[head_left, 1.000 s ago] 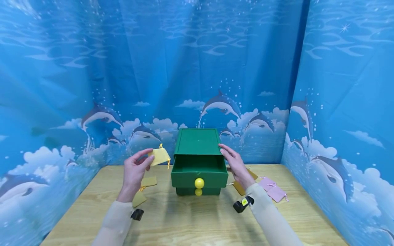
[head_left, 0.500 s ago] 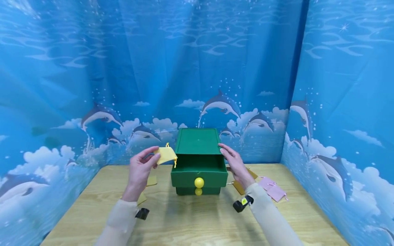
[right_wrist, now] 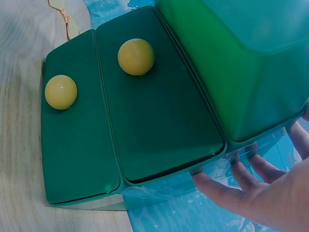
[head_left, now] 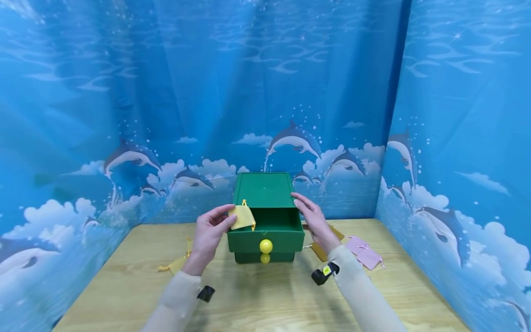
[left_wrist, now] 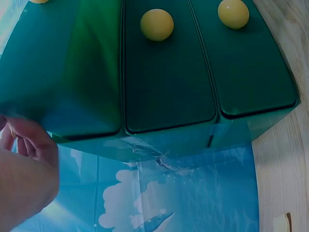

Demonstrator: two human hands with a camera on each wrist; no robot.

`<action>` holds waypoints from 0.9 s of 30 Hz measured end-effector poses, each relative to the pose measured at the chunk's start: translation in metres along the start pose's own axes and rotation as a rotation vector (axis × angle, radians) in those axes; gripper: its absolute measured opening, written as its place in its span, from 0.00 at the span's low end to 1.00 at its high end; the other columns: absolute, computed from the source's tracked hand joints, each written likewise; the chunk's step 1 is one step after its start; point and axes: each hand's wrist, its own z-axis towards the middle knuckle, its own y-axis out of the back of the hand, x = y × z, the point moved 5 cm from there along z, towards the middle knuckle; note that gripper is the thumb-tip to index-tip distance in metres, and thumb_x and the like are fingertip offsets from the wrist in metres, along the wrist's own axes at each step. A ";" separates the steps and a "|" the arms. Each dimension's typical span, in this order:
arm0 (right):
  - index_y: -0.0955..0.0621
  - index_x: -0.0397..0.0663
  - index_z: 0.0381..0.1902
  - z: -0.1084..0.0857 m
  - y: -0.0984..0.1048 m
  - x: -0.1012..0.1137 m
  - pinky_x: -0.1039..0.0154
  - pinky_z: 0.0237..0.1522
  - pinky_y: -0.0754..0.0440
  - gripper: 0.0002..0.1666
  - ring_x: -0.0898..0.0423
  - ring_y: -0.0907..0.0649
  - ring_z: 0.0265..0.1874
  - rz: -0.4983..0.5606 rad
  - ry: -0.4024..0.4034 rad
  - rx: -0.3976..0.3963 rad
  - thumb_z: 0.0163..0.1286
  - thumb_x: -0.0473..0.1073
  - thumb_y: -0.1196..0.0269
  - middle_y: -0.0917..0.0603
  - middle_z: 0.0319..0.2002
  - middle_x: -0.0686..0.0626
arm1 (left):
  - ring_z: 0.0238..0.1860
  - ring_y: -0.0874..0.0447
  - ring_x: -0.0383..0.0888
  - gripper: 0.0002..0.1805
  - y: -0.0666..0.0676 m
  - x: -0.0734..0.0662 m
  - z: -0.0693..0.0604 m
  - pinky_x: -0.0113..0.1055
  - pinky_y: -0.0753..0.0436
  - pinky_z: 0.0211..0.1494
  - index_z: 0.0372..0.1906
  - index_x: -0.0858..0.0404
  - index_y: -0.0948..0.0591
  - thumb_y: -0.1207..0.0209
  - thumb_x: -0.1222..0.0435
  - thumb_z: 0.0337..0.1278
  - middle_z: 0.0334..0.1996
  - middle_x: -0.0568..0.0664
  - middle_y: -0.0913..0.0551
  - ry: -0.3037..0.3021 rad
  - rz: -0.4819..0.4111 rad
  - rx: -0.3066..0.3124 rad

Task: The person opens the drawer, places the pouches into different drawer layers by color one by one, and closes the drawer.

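A green cabinet [head_left: 265, 190] of stacked drawers with yellow knobs stands on the table. Its top drawer [head_left: 244, 242] is pulled out, and no contents show in the visible part. My left hand [head_left: 210, 237] pinches a small yellow drawstring pouch [head_left: 242, 217] between thumb and fingers over the drawer's left side. In the left wrist view that hand [left_wrist: 29, 174] is beside the pulled-out drawer, with the pouch mostly hidden. My right hand [head_left: 316, 226] rests against the cabinet's right side. The right wrist view has its fingers [right_wrist: 219, 192] extended along the side wall.
More yellow pouches [head_left: 178, 264] lie left of the cabinet, partly behind my left forearm. To the right lie brown-gold pouches [head_left: 319, 252] and pink pouches [head_left: 368, 256] on the wooden table [head_left: 257, 304]. Blue dolphin-print curtains [head_left: 207, 115] close in the back and sides.
My left hand has carried the yellow pouch rightward, from left of the cabinet to over the open top drawer. My right hand has stayed at the cabinet's side. The view has shifted slightly.
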 end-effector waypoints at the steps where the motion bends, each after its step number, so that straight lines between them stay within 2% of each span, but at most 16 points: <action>1: 0.32 0.66 0.72 -0.001 0.000 0.001 0.31 0.64 0.35 0.28 0.42 0.44 0.76 0.002 -0.005 0.003 0.77 0.58 0.49 0.43 0.77 0.50 | 0.33 0.22 0.37 0.18 -0.001 0.000 0.000 0.25 0.20 0.34 0.54 0.67 0.18 0.34 0.68 0.59 0.37 0.43 0.16 -0.002 0.007 0.003; 4: 0.34 0.62 0.73 -0.008 -0.002 0.009 0.31 0.65 0.35 0.28 0.42 0.46 0.76 -0.001 -0.011 0.018 0.78 0.55 0.51 0.45 0.78 0.49 | 0.36 0.20 0.38 0.18 -0.005 0.000 0.000 0.26 0.19 0.36 0.54 0.68 0.17 0.33 0.68 0.57 0.40 0.43 0.15 -0.017 0.022 0.032; 8: 0.35 0.60 0.74 -0.017 -0.005 0.019 0.31 0.65 0.36 0.28 0.42 0.46 0.76 -0.006 -0.014 0.026 0.79 0.53 0.51 0.45 0.78 0.48 | 0.37 0.21 0.39 0.18 -0.010 -0.001 -0.001 0.27 0.19 0.37 0.52 0.68 0.16 0.33 0.66 0.58 0.40 0.43 0.14 -0.043 0.044 0.101; 12: 0.35 0.60 0.74 -0.017 -0.005 0.018 0.31 0.65 0.35 0.28 0.41 0.46 0.76 -0.003 -0.009 0.030 0.79 0.54 0.51 0.45 0.78 0.48 | 0.36 0.21 0.39 0.17 -0.013 -0.002 -0.002 0.28 0.20 0.38 0.51 0.68 0.16 0.33 0.64 0.59 0.41 0.44 0.14 -0.061 0.045 0.156; 17: 0.33 0.65 0.72 -0.005 -0.002 0.002 0.30 0.64 0.35 0.28 0.41 0.45 0.76 0.007 -0.008 0.023 0.77 0.58 0.49 0.44 0.77 0.50 | 0.36 0.21 0.39 0.16 -0.014 0.000 -0.004 0.28 0.20 0.37 0.50 0.69 0.15 0.34 0.66 0.59 0.43 0.48 0.14 -0.071 0.054 0.180; 23: 0.31 0.69 0.70 0.002 0.001 -0.005 0.32 0.63 0.32 0.28 0.43 0.43 0.76 -0.002 0.010 0.001 0.75 0.62 0.48 0.42 0.76 0.52 | 0.36 0.25 0.44 0.13 -0.015 -0.001 -0.003 0.30 0.22 0.36 0.47 0.65 0.13 0.34 0.63 0.60 0.43 0.57 0.17 -0.111 0.142 0.203; 27: 0.31 0.69 0.70 0.002 0.002 -0.003 0.33 0.63 0.31 0.27 0.43 0.42 0.75 -0.006 0.015 -0.001 0.75 0.62 0.48 0.41 0.76 0.53 | 0.47 0.22 0.43 0.15 -0.016 -0.002 0.000 0.31 0.20 0.42 0.47 0.69 0.14 0.35 0.63 0.61 0.50 0.57 0.15 -0.121 0.141 0.218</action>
